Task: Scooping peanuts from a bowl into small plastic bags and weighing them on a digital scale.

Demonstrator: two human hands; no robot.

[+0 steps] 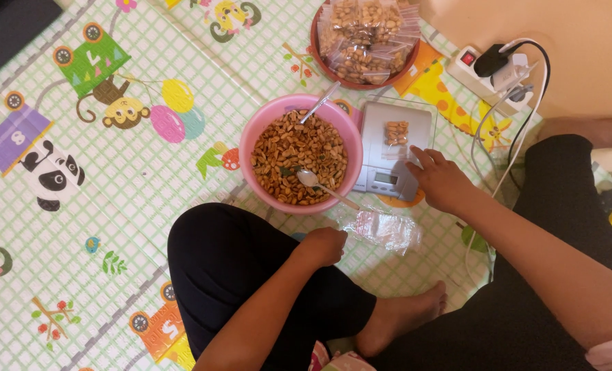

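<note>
The right hand (442,180) rests on the near right corner of a small grey kitchen scale (395,148), fingers loosely spread and pointing at a little clear bag of peanuts (396,132) lying on the platform; the hand holds nothing, and it seems to hover there so the display stays readable. The left hand (323,245) is curled into a loose fist on the person's knee, just near the pink bowl (258,134); whether it pinches anything I cannot tell. A spoon (310,179) lies in the bowl on the roasted peanuts, its handle sticking out toward that hand, handy for scooping. A second utensil (321,101) leans on the far rim. Between the hands, a pile of empty clear bags (383,227) lies on the patterned play mat (148,178). Farther off, a brown dish (316,31) holds filled bags. To the right of the scale sits a power strip (488,74) with plugs.
</note>
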